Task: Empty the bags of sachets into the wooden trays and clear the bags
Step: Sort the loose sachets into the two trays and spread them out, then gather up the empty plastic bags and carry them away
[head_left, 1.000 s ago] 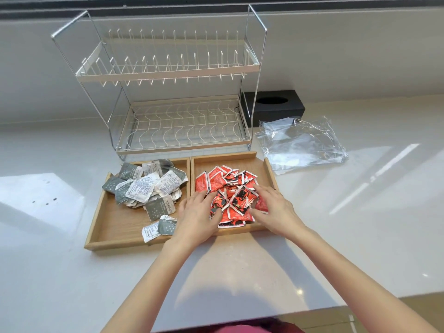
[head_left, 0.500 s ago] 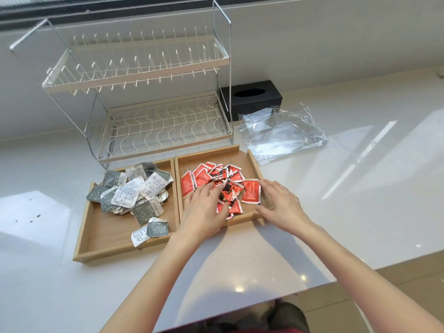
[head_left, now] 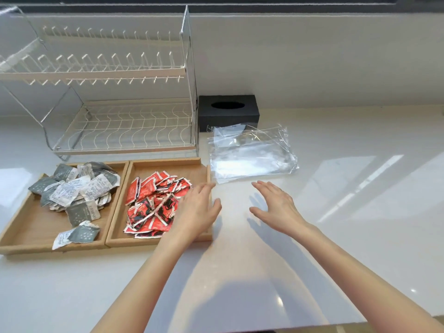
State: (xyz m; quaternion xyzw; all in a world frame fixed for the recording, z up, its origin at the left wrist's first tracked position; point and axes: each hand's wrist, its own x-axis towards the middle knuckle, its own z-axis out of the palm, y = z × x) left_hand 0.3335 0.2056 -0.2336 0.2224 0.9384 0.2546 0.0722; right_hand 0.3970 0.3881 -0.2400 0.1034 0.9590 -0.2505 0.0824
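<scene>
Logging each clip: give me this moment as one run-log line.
left hand: open, over right tray | right hand: open, above counter | red sachets: in tray | empty bags: on counter, untouched

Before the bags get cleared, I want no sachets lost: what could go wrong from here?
1. The left hand hangs over the right wooden tray's rim; sweeping it toward the clear plastic bags could drag red sachets out.
2. One grey-and-white sachet overhangs the left wooden tray's front rim and may fall if bumped.
3. The limp bags might slip from the open right hand.
</scene>
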